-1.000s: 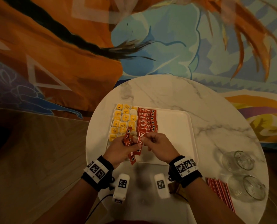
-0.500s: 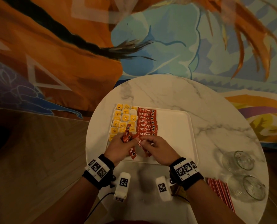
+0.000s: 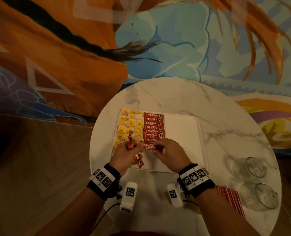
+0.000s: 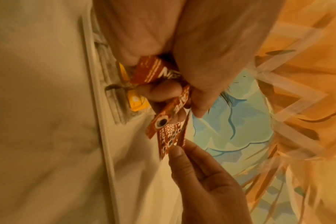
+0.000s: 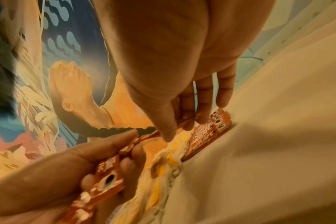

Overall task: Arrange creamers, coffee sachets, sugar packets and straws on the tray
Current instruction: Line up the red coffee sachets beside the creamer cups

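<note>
A white tray [image 3: 184, 133] lies on the round marble table. Yellow creamers [image 3: 129, 124] fill its left side, and beside them runs a column of red coffee sachets [image 3: 154, 123]. My left hand [image 3: 133, 148] grips a bunch of sachets [image 3: 130, 142] over the tray's near left corner; the same bunch [image 4: 163, 121] fans out below its fingers in the left wrist view. My right hand [image 3: 155, 148] pinches one sachet [image 3: 150, 147] at the near end of the column, thumb and fingers [image 5: 201, 106] on it. Red straws [image 3: 231, 196] lie on the table by my right forearm.
Two glass jars [image 3: 250, 167] [image 3: 258, 196] lie on their sides at the table's right edge, next to the straws. The tray's right half is bare white. A painted mural wall stands behind the table; wood floor lies to the left.
My right hand has drawn one sachet away from the bunch in my left hand and carried it forward to the near end of the column. Both hands have shifted slightly forward.
</note>
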Demonstrator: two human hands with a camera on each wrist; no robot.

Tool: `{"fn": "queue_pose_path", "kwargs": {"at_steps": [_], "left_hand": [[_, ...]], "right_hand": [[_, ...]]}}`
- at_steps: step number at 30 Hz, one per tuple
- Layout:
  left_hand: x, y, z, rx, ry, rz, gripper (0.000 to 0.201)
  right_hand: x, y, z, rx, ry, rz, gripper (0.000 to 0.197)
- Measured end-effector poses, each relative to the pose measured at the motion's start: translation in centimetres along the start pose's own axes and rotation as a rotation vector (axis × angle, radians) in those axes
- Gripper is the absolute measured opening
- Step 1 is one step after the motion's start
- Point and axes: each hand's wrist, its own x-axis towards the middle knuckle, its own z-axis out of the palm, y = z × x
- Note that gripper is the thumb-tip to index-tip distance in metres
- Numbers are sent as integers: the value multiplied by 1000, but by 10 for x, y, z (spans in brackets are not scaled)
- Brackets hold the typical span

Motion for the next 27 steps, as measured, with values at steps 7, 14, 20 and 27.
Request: {"fn": "queue_pose_path", "kwargs": {"at_steps": [7,14,20,27], "left_hand": [[5,2,-9,-120,-51,-137,14],[2,5,-14,-265,-120,-192,23],[-1,3,-15,-304,-133,-148,25],[0,1,-11,-242,-134,-159,28]], "right_hand": [[19,14,0,-334,-81,58,30],[28,13,8,-414,-102,60,36],[20,4,7,-66,-51,29,26],[-2,-19,11,182,-83,-85,24]]}}
